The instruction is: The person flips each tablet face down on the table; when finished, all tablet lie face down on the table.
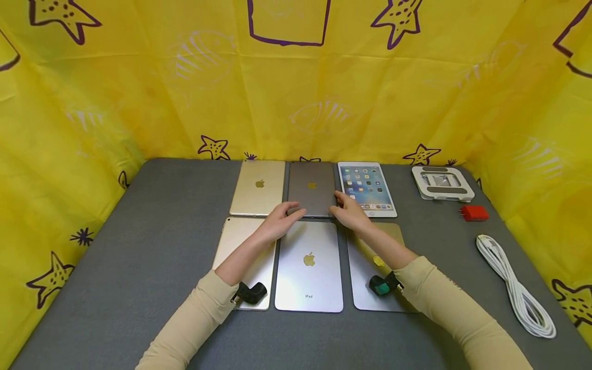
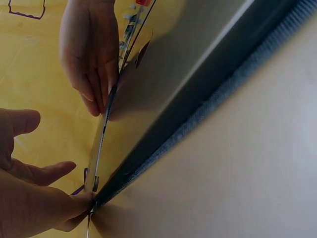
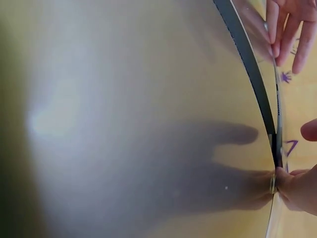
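Observation:
Two rows of iPads lie flat on the dark table, and both hands are at the grey iPad in the middle of the far row. My left hand is at its near left corner, fingertips at the edge and thumb apart from the fingers. Along the right edge, my right hand touches it with extended fingers. A gold iPad lies left of it, and a white iPad with a lit screen lies to the right. Below it is a silver iPad, back up.
In the near row, a gold iPad and another iPad lie under the forearms. To the right are a white-and-grey folding stand, a red charger and a coiled white cable. Yellow cloth encloses the table.

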### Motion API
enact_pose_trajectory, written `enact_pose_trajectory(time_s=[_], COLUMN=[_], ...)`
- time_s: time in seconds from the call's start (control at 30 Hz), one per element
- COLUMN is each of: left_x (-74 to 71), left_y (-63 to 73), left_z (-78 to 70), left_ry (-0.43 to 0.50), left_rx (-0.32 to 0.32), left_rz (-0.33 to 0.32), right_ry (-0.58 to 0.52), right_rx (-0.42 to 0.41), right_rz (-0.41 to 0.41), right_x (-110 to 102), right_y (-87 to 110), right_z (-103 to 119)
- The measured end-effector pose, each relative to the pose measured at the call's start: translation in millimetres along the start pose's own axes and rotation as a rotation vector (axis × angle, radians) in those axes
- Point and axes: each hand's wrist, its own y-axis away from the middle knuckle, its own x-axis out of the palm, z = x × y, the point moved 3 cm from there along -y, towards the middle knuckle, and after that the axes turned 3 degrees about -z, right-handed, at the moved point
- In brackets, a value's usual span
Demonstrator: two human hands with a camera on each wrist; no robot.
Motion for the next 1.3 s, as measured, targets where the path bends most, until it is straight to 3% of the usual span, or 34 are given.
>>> enact_pose_trajectory(time_s=[0.3,0.43,0.53,0.83,1.07,1.3], left_x=[2.6,6.6,11.4,34.1,63.8,91.3], left_y=[-0.2,-0.3,0.2,-10.2,-24.8,-32.5], left_z=[-0.8,-4.5,-9.8,-29.2,-39.4,-41.0], left_ry=[-0.055,-0.128,-0.124,0.094,0.241,0.476], left_rx=[0.019,0.071,0.107,0.059,-0.029,-0.129], left_rz=[-0.014,-0.035,-0.035,0.015,0.059,0.151], right_ry=[0.011,-0.047,-0.113,-0.322,-0.266,-0.201], right_rx=[-0.014,-0.021,-0.035,-0.032,0.041,0.113], right_rz=[0.033,0.044,0.015,-0.151,-0.272,-0.227], right_x=[-2.0,-7.2,-15.3,-54.4,-87.6,-103.1], right_y=[2.8,3.6,4.4,8.7,20.1,30.5], right_z=[0.8,0.4,-1.0,-18.6,-40.6,-55.9])
